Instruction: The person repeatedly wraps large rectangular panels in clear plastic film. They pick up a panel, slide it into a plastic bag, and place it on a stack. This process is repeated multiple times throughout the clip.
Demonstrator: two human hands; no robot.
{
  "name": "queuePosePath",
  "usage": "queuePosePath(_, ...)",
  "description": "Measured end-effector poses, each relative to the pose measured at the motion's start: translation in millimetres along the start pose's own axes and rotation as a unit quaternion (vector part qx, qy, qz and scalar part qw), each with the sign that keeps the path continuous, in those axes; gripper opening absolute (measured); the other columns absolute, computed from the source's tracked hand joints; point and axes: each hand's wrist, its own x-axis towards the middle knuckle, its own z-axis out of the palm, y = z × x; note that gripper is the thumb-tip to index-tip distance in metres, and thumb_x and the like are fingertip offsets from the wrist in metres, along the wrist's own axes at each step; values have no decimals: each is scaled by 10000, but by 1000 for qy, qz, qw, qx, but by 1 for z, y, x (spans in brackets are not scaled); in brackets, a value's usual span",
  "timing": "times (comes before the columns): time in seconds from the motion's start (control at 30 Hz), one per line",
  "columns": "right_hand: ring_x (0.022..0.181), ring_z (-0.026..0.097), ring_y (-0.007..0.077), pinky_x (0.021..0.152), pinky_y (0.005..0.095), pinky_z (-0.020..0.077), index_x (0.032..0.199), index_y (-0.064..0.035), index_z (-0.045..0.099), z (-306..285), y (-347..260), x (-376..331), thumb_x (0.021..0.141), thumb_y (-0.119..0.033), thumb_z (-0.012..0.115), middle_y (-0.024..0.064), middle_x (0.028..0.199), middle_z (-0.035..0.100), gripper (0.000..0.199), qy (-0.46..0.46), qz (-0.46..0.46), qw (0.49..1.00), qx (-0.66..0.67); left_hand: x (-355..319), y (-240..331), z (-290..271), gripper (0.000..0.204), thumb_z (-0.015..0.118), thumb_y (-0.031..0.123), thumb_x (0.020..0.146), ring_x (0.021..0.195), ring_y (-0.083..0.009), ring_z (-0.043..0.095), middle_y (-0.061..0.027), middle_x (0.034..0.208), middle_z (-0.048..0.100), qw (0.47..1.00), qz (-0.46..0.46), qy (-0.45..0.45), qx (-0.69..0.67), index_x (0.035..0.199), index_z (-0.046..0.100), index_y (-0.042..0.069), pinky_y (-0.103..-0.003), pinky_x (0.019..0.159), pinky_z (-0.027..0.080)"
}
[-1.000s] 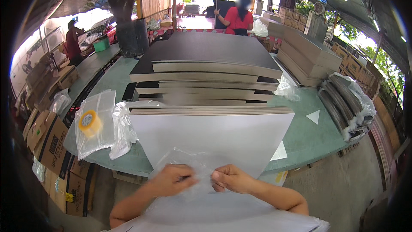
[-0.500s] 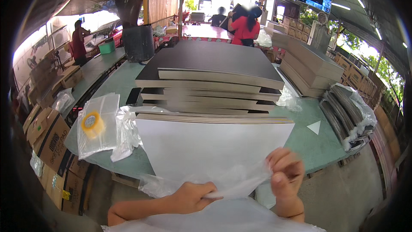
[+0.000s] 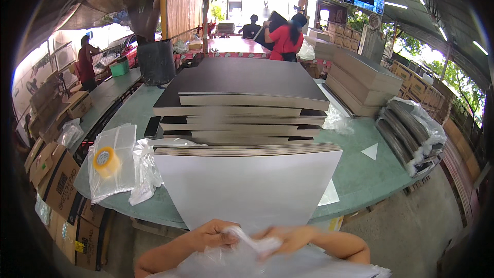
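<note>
My two hands are close together at the table's near edge, over clear plastic film (image 3: 206, 263) gathered below them. My left hand (image 3: 215, 233) pinches a bunched strip of this film. My right hand (image 3: 294, 238), blurred by motion, grips the same twisted strip just beside it; its fingertips are partly hidden. Just beyond my hands, a stack of large white sheets (image 3: 247, 183) leans toward me, its layered edges showing along the top. Behind it lie several thick dark-topped board stacks (image 3: 252, 77) with pale grey sides.
A yellow tape roll (image 3: 106, 161) rests on flat clear bags (image 3: 113, 185) at left, near a black phone (image 3: 153, 126). Plastic-wrapped boards (image 3: 406, 136) and a tall board stack (image 3: 360, 85) stand right on the green table (image 3: 355, 175). A person in red (image 3: 285, 38) works beyond.
My right hand has come in from the right to meet my left. The film has been drawn off the white sheets toward me and bunched between my hands.
</note>
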Motion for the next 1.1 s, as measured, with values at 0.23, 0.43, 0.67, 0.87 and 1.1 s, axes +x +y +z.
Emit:
queuePosePath(0.23, 900, 525, 215, 785, 405, 409, 946, -38, 526, 3, 5, -6, 830, -340, 451, 138, 854, 556, 333, -210, 197, 885, -366, -14, 3, -30, 256, 496, 224, 826, 678, -160, 530, -126, 747, 554, 971, 109, -212, 22, 758, 547, -18, -268, 615, 407)
queuePosePath(0.43, 998, 462, 298, 957, 404, 265, 936, -80, 564, -29, -40, -99, 745, -276, 531, 135, 900, 550, 276, 255, 202, 470, -820, -26, -2, -5, 229, 458, 167, 812, 746, -249, 559, -212, 799, 543, 769, -63, -159, 615, 836, 496, -58, -343, 692, 438)
queuePosePath(0.67, 1096, 406, 252, 997, 495, 180, 1010, -70, 493, -32, -59, -125, 689, -119, 487, 117, 1025, 503, 324, 529, 27, 606, -594, -35, -19, 30, 226, 447, 217, 771, 773, -279, 520, -145, 743, 526, 689, 17, -293, 663, 783, 513, 1, -365, 768, 415)
queuePosePath(0.87, 1038, 444, 260, 905, 404, 339, 974, -48, 485, 12, -83, -95, 694, -146, 496, 125, 1085, 477, 297, 257, 27, 621, -740, -39, 8, -58, 313, 466, 338, 774, 896, -243, 510, -107, 910, 557, 661, 20, 68, 747, 891, 561, 63, -374, 726, 407)
queuePosePath(1.1, 915, 503, 281, 789, 407, 396, 979, -37, 490, -6, -36, -91, 688, -178, 518, 143, 1006, 509, 324, 123, 247, 747, -605, -67, 33, -66, 223, 482, 213, 735, 742, -281, 570, -114, 830, 584, 515, -8, 116, 849, 874, 557, 56, -352, 597, 453)
